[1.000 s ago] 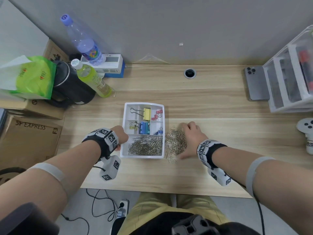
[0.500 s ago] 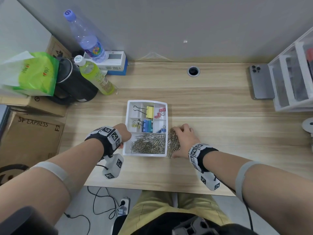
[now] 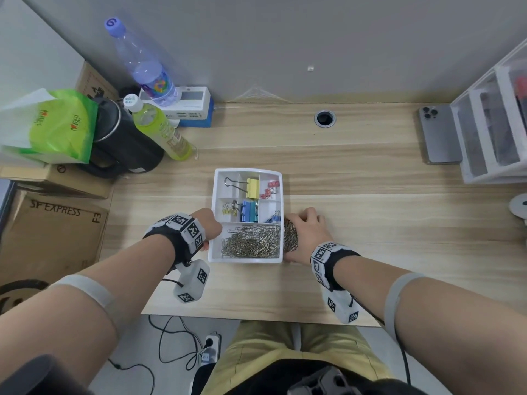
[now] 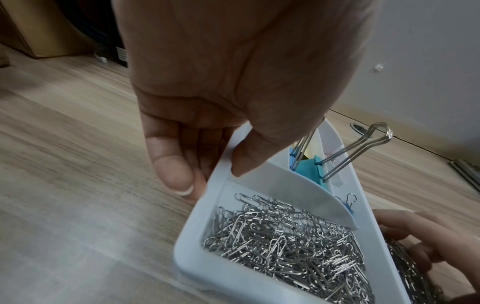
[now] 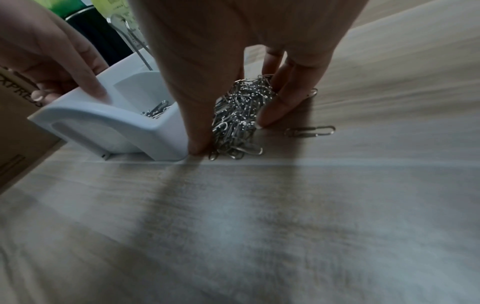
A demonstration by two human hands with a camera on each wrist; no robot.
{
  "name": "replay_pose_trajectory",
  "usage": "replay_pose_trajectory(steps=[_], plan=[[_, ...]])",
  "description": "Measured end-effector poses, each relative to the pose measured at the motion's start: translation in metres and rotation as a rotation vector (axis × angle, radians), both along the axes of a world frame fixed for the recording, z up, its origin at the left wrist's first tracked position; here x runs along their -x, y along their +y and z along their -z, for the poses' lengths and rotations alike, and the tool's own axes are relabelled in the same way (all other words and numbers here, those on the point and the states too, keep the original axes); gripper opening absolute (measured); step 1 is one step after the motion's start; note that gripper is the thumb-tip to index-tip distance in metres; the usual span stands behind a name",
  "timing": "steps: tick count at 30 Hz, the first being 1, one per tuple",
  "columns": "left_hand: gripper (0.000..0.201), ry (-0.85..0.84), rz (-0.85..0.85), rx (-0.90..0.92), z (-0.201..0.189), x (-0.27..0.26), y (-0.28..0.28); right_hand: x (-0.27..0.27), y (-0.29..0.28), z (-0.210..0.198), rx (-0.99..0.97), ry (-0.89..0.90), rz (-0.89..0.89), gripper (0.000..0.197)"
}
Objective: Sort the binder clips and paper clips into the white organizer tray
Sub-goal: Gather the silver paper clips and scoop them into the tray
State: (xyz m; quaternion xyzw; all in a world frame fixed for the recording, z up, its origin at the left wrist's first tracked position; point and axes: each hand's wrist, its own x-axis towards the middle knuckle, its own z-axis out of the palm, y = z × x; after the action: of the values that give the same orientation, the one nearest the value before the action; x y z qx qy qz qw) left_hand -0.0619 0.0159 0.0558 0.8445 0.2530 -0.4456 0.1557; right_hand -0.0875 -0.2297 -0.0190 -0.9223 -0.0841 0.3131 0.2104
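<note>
**Last heap of paper clips bunched against the tray wall**

Nearest us, the right hand is curled round a loose heap of paper clips on the desk, thumb at the tray's corner and fingers closing from the far side. Two stray clips lie just outside the grip. Across from it, the left hand pinches the white organizer tray by its left rim, thumb inside, fingers outside. The front compartment already holds a bed of clips; the binder clips sit in the smaller cells behind. To do this well, I'd squeeze the heap tight, lift it clear over the wall, keep the tray braced, then gather the strays.
</note>
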Motion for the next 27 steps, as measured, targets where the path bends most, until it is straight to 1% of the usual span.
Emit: replay_pose_trajectory(steps=[2, 7, 11, 19, 22, 27], plan=[[0.016, -0.002, -0.004, 0.002, 0.000, 0.000, 0.000, 0.000, 0.002, 0.000, -0.023, -0.001, 0.009, 0.088], [0.016, 0.003, -0.008, -0.002, 0.000, 0.000, -0.002, 0.001, 0.003, 0.003, -0.085, -0.013, 0.071, 0.053], [0.018, 0.013, -0.028, 0.016, 0.001, 0.000, -0.004, 0.001, 0.005, 0.003, -0.092, -0.030, 0.104, 0.038], [0.019, 0.012, -0.076, 0.033, 0.001, -0.001, -0.007, -0.001, 0.003, 0.000, -0.114, -0.027, 0.100, 0.029], [0.018, 0.014, -0.072, 0.031, 0.001, -0.001, -0.006, -0.002, -0.001, -0.001, -0.143, -0.033, 0.094, 0.027], [0.015, 0.025, -0.062, 0.034, -0.001, 0.000, -0.006, -0.006, -0.009, -0.005, -0.126, -0.033, 0.078, 0.026]])
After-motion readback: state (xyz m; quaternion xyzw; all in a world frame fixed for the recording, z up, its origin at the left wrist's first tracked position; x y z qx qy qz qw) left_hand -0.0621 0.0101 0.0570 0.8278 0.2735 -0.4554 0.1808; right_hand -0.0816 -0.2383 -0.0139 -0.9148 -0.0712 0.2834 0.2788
